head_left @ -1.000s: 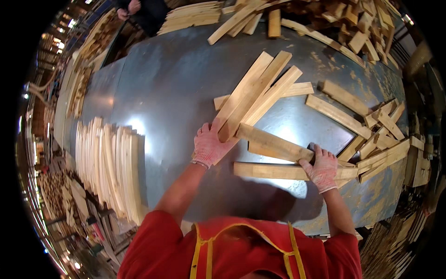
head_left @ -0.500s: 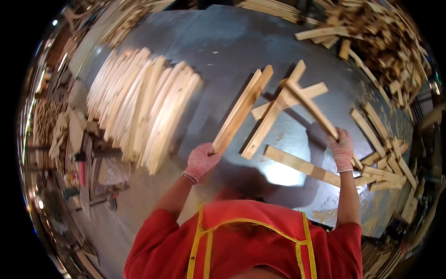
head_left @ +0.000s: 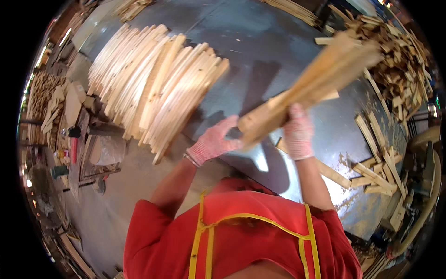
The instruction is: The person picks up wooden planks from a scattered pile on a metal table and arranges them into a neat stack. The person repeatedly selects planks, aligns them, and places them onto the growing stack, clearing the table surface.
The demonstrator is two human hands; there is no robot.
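Note:
My right hand (head_left: pixel 298 132), in a pale pink knit glove, grips a bundle of wooden boards (head_left: pixel 304 88) raised at a slant above the metal table. Motion smears the boards, so how many there are cannot be made out. At their near end is my left hand (head_left: pixel 216 140), gloved the same way. Its thumb and fingers are spread apart beside the board ends, and it seems to hold nothing. Behind the bundle, part of a light wooden strip (head_left: pixel 331 95) shows. Another strip (head_left: pixel 332 173) lies on the table near my right wrist.
A broad row of pale wooden strips (head_left: pixel 153 88) lies to the left. Short offcuts (head_left: pixel 378 174) are scattered at the right, below a large heap of wood scraps (head_left: pixel 395 69). More strips (head_left: pixel 292 10) rest at the far edge of the grey metal table (head_left: pixel 223 35).
The separate boards in the middle are now gathered in a raised bundle in my right hand. My left hand has come off its boards and opened. The view has shifted.

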